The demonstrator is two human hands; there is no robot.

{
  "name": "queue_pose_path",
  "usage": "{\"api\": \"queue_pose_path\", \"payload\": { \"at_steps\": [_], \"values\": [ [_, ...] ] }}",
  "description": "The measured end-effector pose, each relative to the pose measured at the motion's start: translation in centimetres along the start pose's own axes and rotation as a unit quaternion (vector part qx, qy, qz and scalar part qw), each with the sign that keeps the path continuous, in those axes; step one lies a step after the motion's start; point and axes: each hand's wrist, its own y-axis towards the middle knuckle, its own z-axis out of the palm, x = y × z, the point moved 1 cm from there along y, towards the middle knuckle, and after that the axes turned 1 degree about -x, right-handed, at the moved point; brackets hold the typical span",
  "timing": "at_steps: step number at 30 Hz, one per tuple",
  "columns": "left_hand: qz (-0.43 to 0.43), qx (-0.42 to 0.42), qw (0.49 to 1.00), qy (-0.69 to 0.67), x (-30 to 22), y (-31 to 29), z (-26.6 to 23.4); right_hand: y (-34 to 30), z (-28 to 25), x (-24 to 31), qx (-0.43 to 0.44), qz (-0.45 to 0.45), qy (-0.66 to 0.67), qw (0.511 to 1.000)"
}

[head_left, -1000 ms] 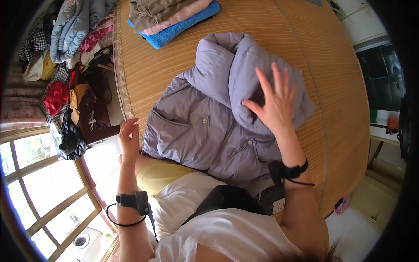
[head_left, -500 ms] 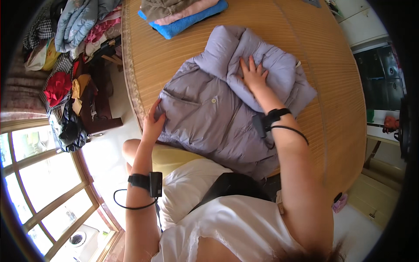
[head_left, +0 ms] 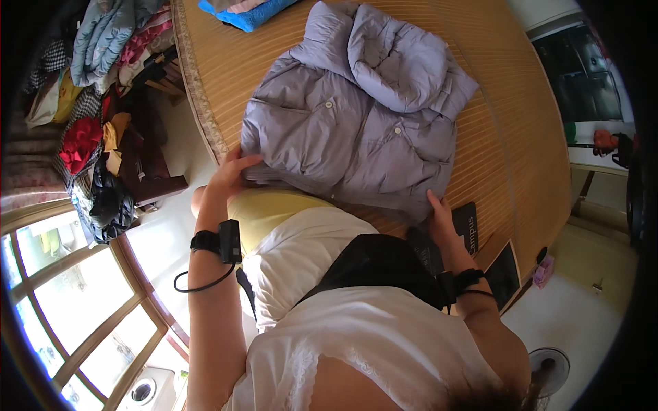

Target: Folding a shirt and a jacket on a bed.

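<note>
A lilac-grey puffer jacket [head_left: 301,130] lies on a bed mat, its front upward with pale buttons showing. Its sleeves and collar part are folded over at the far side. My left hand [head_left: 234,170] is closed on the lower left corner of the hem, thumb on top and the other fingers partly beneath. At the lower right corner, my right hand [head_left: 440,214] pinches the hem, most of its fingers hidden by the cloth.
The slatted bamboo mat [head_left: 510,130] spreads under the jacket. Folded blue and pink cloths [head_left: 250,15] lie at the far edge. A dark box [head_left: 467,226] sits beside my right wrist. Piled clothes [head_left: 82,140] fill the left side, near a window [head_left: 75,288].
My right hand has left the folded upper part and come down to the lower right hem. The jacket's front now lies more spread out, with a second button showing. My left hand stays at the left corner.
</note>
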Motion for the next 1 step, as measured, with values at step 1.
{"api": "queue_pose_path", "payload": {
  "at_steps": [1],
  "values": [
    [0.013, 0.040, 0.999, -0.025, 0.17, -0.43, 0.28, -0.27, 0.53, -0.90, 0.071, 0.057, 0.099, 0.991]
  ]
}}
